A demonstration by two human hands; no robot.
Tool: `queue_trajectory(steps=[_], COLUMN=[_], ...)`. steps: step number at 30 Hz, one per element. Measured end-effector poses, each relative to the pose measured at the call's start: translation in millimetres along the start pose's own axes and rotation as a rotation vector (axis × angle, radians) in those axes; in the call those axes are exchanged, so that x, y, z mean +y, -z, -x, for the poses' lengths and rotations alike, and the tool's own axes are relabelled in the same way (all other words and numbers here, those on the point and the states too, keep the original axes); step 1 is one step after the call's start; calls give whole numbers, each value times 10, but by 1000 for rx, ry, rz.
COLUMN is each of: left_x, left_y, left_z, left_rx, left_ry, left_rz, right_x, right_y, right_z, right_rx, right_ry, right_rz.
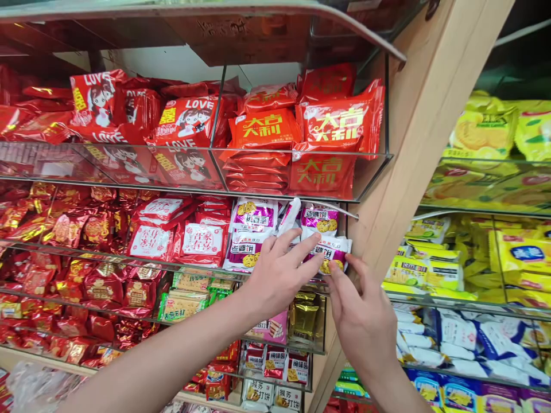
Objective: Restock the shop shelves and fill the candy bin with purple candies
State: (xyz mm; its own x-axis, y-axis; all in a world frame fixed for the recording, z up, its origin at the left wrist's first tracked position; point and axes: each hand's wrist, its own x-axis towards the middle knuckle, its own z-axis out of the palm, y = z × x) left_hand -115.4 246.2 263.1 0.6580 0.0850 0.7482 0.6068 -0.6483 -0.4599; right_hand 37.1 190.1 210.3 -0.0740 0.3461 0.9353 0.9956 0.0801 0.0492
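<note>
In the head view, white-and-purple cookie packets (253, 215) fill the right end of the second shelf. My left hand (284, 269) reaches over them with its fingers stretched out, two fingertips resting on the front right cookie packet (330, 250). At the lower right corner of that same packet is my right hand (364, 321), its thumb and fingers pinching the edge. The packet lies face up, level with the shelf's front lip. A narrow white packet edge (289, 215) sticks up just behind my left fingers. My left hand partly hides the packets beneath it.
Red packets (264, 127) stand behind a clear shelf guard (258, 166) above. Red-and-white packets (202, 241) lie left of the cookies. A wooden upright (426, 120) rises at right, with yellow packets (482, 129) beyond. Green cracker packets (183, 307) sit below.
</note>
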Motion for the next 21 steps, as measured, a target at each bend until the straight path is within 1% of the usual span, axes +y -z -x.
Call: queue_trajectory(steps=[4,7,9,13,17,21], left_x=[5,6,2,3,18,-11], left_y=[14,22,7,-42,-37,23], left_z=[35,70,64,26,50,47], left_rx=[-26,-7,7,6,21,-29], left_ry=[-13,-40,-29,20,-5,-13], left_rz=[29,44,40,49,86,127], right_x=[26,35,46,67,90,133], right_y=[33,96,106,99,145,210], right_z=[16,35,25,-30,-30,-85], right_rx=[-60,-89,-92,-123,-178,-239], right_ry=[55,128,129,76,161,196], right_rz=[15,13,34,69,81,89])
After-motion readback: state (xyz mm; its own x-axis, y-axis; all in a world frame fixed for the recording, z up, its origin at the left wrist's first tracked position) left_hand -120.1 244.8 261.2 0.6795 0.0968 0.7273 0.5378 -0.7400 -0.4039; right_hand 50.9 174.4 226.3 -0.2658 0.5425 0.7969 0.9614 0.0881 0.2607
